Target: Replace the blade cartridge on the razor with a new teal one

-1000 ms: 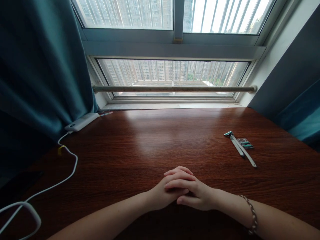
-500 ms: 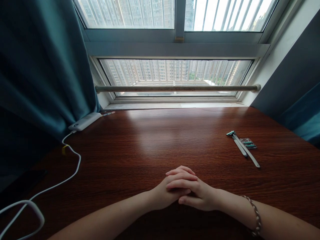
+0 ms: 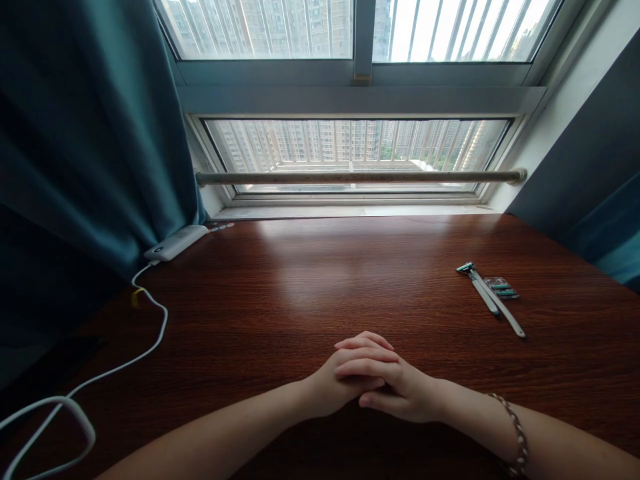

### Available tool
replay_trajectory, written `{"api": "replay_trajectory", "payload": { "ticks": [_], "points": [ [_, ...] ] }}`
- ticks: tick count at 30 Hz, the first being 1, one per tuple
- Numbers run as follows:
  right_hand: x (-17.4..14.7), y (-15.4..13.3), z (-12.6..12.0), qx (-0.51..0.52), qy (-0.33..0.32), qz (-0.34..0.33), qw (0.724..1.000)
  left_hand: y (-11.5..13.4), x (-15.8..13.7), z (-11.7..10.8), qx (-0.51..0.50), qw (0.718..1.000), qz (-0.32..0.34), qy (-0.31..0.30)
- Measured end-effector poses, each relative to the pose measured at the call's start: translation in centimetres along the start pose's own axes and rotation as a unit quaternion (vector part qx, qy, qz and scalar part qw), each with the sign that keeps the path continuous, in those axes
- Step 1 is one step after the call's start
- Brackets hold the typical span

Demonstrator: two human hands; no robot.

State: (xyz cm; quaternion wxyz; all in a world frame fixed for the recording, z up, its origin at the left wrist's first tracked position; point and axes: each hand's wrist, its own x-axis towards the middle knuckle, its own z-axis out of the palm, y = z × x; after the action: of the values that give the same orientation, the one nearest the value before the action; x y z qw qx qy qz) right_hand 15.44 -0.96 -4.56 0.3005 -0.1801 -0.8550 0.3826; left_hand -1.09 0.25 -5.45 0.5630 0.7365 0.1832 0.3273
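My left hand and my right hand are clasped together at the near middle of the brown wooden table. Their fingers are closed and interlaced, and no object shows between them. Off to the right lie two slim pale razors, crossed close together with a blade head at the far end. The head of the second one is hard to make out. Right beside them is a small clear pack with green and dark pieces that look like blade cartridges.
At the far left, a white flat device rests against the blue curtain. Its white cable runs along the left side toward me. A dark flat object lies at the left edge. Beyond the table, a metal rail crosses the window.
The view has shifted slightly, so the table items sit a little further right in the picture. My hands stay clasped as before.
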Motion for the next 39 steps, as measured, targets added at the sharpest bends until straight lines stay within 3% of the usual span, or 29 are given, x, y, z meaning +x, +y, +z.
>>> {"api": "replay_trajectory", "payload": {
  "ticks": [39],
  "points": [
    [-0.12,0.31,0.19,-0.008,0.002,0.002,1.000,0.16,0.06,0.07,0.011,1.000,-0.006,-0.008]
  ]
}}
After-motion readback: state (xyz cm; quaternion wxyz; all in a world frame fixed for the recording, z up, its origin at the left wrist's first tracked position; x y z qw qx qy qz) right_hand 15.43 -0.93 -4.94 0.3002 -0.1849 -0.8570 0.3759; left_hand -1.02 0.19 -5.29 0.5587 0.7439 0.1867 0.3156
